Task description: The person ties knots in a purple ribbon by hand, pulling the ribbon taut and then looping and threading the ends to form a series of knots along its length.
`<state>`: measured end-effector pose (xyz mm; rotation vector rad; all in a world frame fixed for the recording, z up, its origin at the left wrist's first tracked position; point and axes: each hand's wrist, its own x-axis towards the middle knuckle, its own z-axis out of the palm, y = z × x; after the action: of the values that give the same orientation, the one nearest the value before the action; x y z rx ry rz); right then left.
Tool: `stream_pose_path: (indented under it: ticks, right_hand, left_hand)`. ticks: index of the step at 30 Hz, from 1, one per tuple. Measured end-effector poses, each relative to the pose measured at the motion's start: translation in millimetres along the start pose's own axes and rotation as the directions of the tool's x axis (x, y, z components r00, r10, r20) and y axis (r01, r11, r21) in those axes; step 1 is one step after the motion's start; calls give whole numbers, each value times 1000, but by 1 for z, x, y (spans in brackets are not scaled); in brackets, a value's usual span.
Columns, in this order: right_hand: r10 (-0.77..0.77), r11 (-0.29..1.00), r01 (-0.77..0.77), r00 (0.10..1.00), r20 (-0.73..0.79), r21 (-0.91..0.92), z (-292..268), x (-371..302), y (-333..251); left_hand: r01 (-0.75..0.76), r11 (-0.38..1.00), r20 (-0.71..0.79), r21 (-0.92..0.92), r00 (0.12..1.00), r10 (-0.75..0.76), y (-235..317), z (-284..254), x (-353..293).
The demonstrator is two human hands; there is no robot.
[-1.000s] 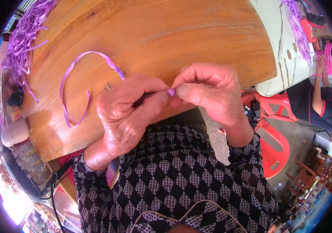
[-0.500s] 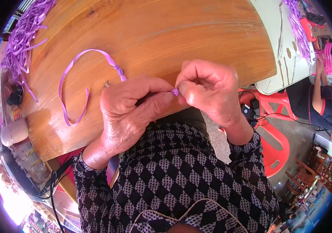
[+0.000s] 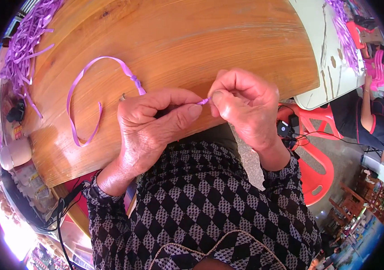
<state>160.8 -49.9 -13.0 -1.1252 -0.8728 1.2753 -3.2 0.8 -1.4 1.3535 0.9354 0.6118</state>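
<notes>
A purple ribbon (image 3: pixel 70 105) curls over the wooden table (image 3: pixel 169 40), its loose end hooked back near the left. A knot (image 3: pixel 136 83) shows in it just beyond my left hand (image 3: pixel 149 123), where the ribbon passes out of sight behind the fingers. Between thumb and forefinger, that hand pinches the ribbon close to a small twisted or knotted bit (image 3: pixel 204 101). My right hand (image 3: pixel 248 105) grips the tip of the same bit, thumb against curled fingers. The short stretch between the hands looks taut.
A heap of purple ribbons (image 3: pixel 28 45) hangs over the table's far left edge. More purple ribbons (image 3: pixel 346 40) lie on the white marbled table (image 3: pixel 311 92) at right. Red plastic stools (image 3: pixel 315 177), black cables and another person's arm (image 3: pixel 366 108) are on the right.
My right hand has drawn slightly to the right, away from the left. More of the small purple knotted bit shows between the fingertips.
</notes>
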Motion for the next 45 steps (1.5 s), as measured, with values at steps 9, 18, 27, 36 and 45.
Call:
stream_pose_path:
  ticks: [9, 18, 27, 36, 45]
  right_hand:
    - [-260, 919, 267, 964, 61, -291, -15, 7, 0]
    - [-559, 649, 616, 784, 270, -447, -16, 14, 5]
    - [-527, 754, 519, 844, 103, -403, -20, 8, 15]
    - [-473, 714, 580, 812, 341, -391, -14, 15, 5]
    - [-186, 964, 211, 970, 157, -160, -8, -12, 8]
  left_hand:
    - [194, 958, 2, -213, 980, -198, 3, 0, 6]
    - [274, 924, 88, -268, 962, -260, 2, 0, 11]
    - [275, 911, 42, -308, 960, -276, -3, 3, 5]
    - [220, 955, 79, -200, 975, -208, 3, -4, 5]
    - [129, 983, 131, -129, 985, -112, -6, -4, -8]
